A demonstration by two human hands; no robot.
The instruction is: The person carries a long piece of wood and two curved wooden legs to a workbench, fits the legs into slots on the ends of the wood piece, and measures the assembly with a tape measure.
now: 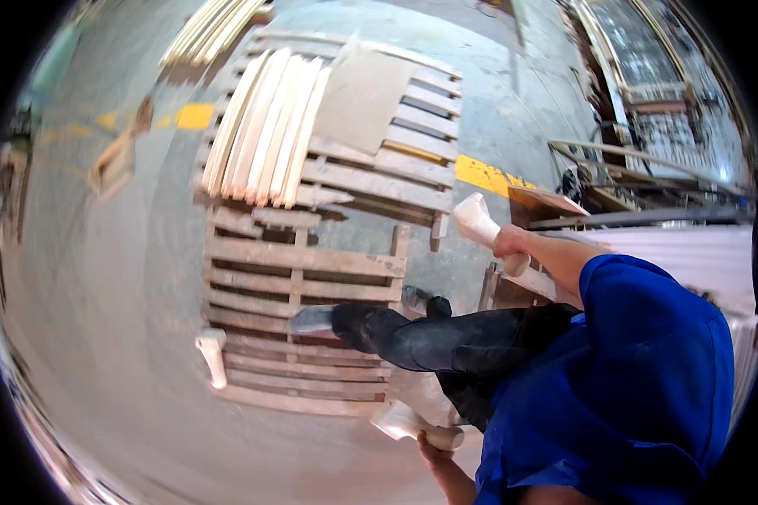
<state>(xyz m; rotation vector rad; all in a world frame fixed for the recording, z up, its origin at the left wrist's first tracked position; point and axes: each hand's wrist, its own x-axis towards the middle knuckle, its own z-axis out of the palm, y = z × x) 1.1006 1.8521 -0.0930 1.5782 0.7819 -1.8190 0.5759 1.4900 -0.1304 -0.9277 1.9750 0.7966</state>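
My right hand (510,241), toward the top of the picture, is closed round a pale wooden furniture leg (477,220) with a flared, squared end. Lower down, my left hand (435,446) grips a similar wooden furniture leg (398,419), its wide end pointing up and left. A third wooden furniture leg (214,357) is at the left edge of the near slatted pallet (303,271), apart from both hands. One of my feet, in a grey-toed shoe (313,319), is over that pallet's slats.
Beyond stands another pallet (421,114) bearing long pale wood strips (265,126) and a flat brown sheet (364,97). More strips (215,29) lie farther off. A small wooden frame (112,167) is on the floor at left. Beams and racks (648,181) crowd the right side.
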